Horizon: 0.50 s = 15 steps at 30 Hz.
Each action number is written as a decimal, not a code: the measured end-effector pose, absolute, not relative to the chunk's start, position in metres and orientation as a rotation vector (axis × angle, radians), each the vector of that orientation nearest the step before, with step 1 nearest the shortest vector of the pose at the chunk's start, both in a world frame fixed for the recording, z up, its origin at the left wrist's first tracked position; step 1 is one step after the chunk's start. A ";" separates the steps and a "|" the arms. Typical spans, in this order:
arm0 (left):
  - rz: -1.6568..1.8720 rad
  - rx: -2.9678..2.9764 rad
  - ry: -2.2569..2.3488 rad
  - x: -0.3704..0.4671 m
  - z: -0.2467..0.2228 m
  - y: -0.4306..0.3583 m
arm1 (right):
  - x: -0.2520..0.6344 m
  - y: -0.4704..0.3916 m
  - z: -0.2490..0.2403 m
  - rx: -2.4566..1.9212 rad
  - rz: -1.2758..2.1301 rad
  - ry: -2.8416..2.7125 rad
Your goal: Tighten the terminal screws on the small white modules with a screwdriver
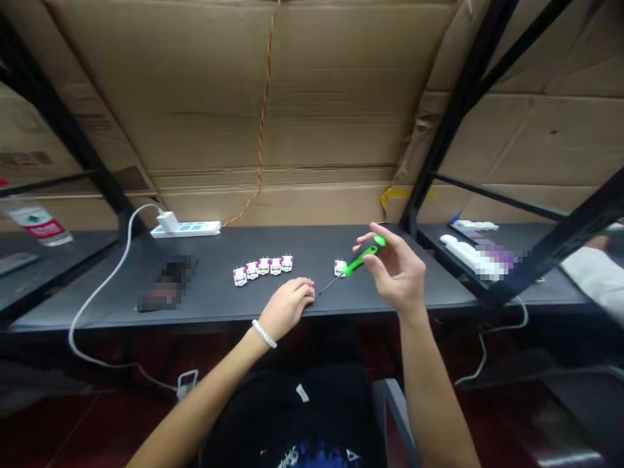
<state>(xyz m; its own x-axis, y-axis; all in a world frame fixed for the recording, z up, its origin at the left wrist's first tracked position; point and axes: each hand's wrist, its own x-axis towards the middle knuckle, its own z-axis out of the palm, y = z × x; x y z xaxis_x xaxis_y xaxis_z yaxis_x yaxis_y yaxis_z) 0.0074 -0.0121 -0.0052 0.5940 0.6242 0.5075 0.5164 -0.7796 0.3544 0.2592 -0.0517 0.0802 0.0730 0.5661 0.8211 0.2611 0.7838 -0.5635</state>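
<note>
My right hand grips a green and black screwdriver by its handle, the thin shaft slanting down and left. The screwdriver's tip ends just right of my left hand, whose fingers are closed on a small part that is mostly hidden, with a bit of purple at the fingertips. A small white and purple piece lies on the desk behind the screwdriver. Farther left, several similar white and purple pieces sit in a slanting row.
A white power strip with a plugged-in charger stands at the back left; its white cable loops over the desk edge. A blurred dark object lies on the left. Black metal posts flank the desk. Another person's sleeve shows far right.
</note>
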 end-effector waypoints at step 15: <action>1.143 2.635 1.047 0.011 -0.019 -0.016 | 0.241 -0.044 0.072 -0.672 0.276 -1.641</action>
<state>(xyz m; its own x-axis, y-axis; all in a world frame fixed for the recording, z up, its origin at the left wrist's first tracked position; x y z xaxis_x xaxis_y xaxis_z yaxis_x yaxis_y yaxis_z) 0.0109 -0.0163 -0.0190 0.4869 0.6207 0.6145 0.5576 -0.7624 0.3283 0.2410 -0.0441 0.0721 -0.0504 0.5683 0.8213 0.2680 0.7999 -0.5370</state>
